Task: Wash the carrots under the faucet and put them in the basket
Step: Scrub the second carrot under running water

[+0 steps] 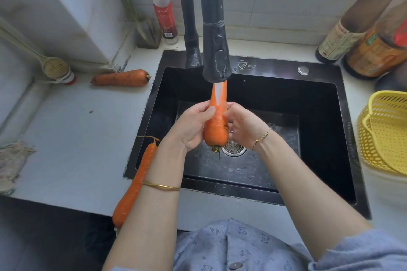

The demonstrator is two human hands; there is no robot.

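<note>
"舒田" on the sink rim (275,65)

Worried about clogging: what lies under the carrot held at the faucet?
The metal drain strainer in the wet sink floor; the carrot and right hand cover part of its rim.

The left hand (191,127) and right hand (244,126) cover the middle of the held carrot (215,132). A forearm (163,167) hides part of the long carrot (132,191). The basket (387,132) runs off the right edge; the faucet (214,50), off the top.
</note>
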